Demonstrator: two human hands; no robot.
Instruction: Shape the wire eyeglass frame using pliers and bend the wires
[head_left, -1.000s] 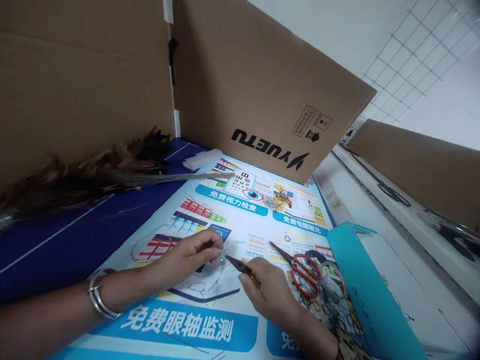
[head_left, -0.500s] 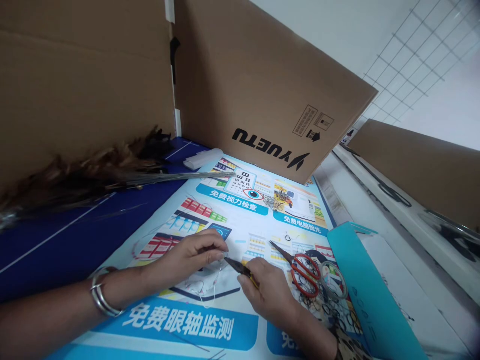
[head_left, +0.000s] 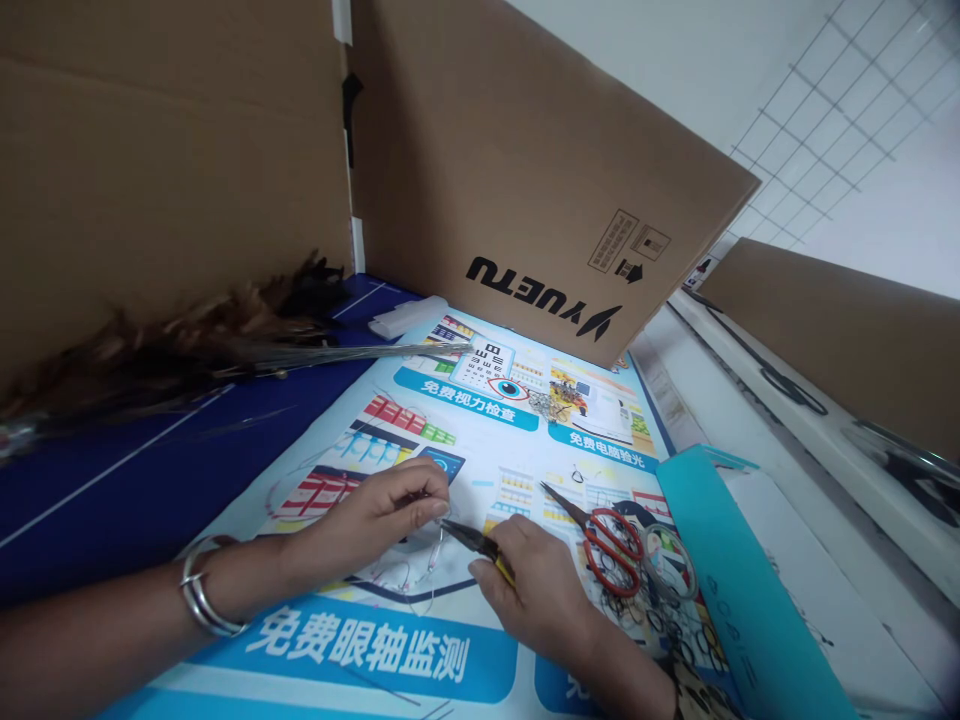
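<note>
Largest in our view are the brown cardboard sheets (head_left: 525, 180) standing as a screen behind the blue table (head_left: 112, 480). A printed eye-care poster (head_left: 480, 420) lies flat on the table as a work mat. To the left a dark feather duster (head_left: 172, 350) rests along the cardboard, and to the right a teal folder (head_left: 742, 590) overlaps the poster's edge. Both hands meet low on the poster. The left hand (head_left: 375, 515), with a silver bangle (head_left: 199, 600) on its wrist, has its fingertips pressed together, pinching the upper end of a thin wire (head_left: 431, 560). The right hand (head_left: 536, 590) is curled tight around the yellow handles of a pair of needle-nose pliers (head_left: 469, 540), whose tips point at that pinch and seem to touch the wire there. Just beside the right hand lie red-handled scissors (head_left: 611, 545), untouched, with a small roll of clear tape (head_left: 670, 560) next to them. The wire hangs from the pinch and trails in loose curves on the poster under the hands. A few tiny pale beads seem to sit along it, so we judge that part of the strand is already made up and the end at the pliers is being worked. We cannot tell how much is left.
</note>
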